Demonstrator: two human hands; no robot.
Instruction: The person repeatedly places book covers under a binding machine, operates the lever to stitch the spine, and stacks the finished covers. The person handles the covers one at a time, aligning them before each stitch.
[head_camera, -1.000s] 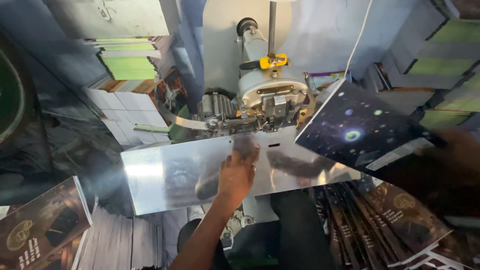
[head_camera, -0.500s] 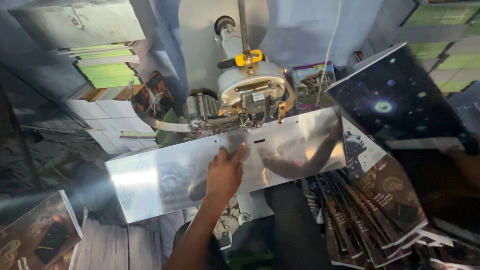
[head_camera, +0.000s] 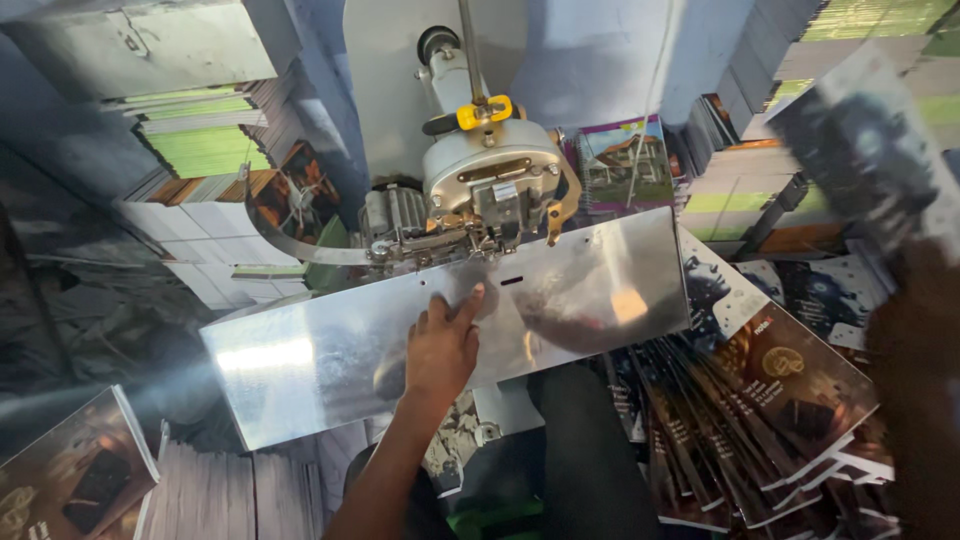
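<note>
Stacks of printed booklets (head_camera: 205, 150) crowd the far left, well beyond the fingers, and more stacks (head_camera: 760, 190) rise at the far right. Nearer, to the right of the fingers and below the plate's right end, a fanned pile of dark-covered booklets (head_camera: 770, 420) lies overlapping.

The shiny metal plate (head_camera: 330, 360) is the broad, tilted work surface, its left end lower than its right. The left hand (head_camera: 442, 345) rests flat on it near its middle, fingers (head_camera: 466, 303) loosely together and stretched toward the far edge, clamped on nothing. Just past the fingertips stands the grey stitching machine head (head_camera: 490, 185) with a yellow clip on top, blocking the way forward. Bare plate lies open to either side of the hand, most of it leftward.

The right hand (head_camera: 915, 330), blurred at the right edge, holds up a dark-covered booklet (head_camera: 860, 150), well apart from the plate; its finger positions cannot be told.
</note>
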